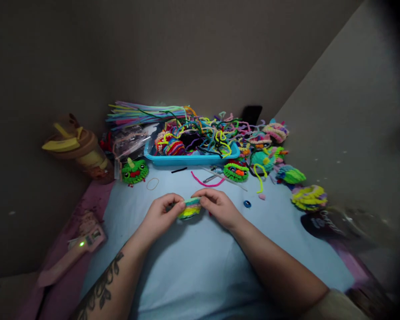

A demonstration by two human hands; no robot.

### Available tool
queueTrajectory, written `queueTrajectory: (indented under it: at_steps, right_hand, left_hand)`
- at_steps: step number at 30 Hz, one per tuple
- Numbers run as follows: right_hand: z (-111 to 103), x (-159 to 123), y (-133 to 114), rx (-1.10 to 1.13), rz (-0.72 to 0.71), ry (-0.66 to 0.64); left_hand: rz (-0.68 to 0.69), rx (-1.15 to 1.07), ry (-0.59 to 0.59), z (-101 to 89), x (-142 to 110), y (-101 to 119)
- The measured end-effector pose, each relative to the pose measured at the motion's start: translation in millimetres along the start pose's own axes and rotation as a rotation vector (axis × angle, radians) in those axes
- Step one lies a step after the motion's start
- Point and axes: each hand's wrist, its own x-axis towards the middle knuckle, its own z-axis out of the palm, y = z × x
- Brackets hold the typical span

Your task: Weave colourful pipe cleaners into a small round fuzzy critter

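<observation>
Between my two hands, above the pale blue cloth, is a small yellow, teal and pink pipe-cleaner piece (pixel 190 210). My left hand (pixel 163 211) pinches its left end between thumb and fingers. On the right end, the thumb and fingers of my right hand (pixel 220 208) are closed. A bit of something red shows under my right hand. Just beyond lie a pink pipe cleaner (pixel 205 184), a pale thin stick (pixel 231 181) and a small dark metal tool (pixel 210 178). To the right sits a round blue button-like piece (pixel 247 204).
A blue tray (pixel 193 161) heaped with coloured pipe cleaners stands at the back. Left of it are a green pipe-cleaner figure (pixel 135 171) and a lidded brown cup (pixel 86 153). More fuzzy figures, including a yellow one (pixel 309 198), line the right. A pink device (pixel 76 253) lies lower left.
</observation>
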Motion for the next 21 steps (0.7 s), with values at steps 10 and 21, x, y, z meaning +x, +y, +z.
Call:
queueTrajectory:
  at_steps: [10,21]
  right_hand:
    - [4,-6,3,-0.090,-0.175,0.145]
    - [7,-6,-10,-0.274,-0.232,0.108]
  left_hand:
    - [-0.066,-0.211,-0.017,3.5,-1,1]
    - [-0.077,-0.230,0.052,0.2,-1,2]
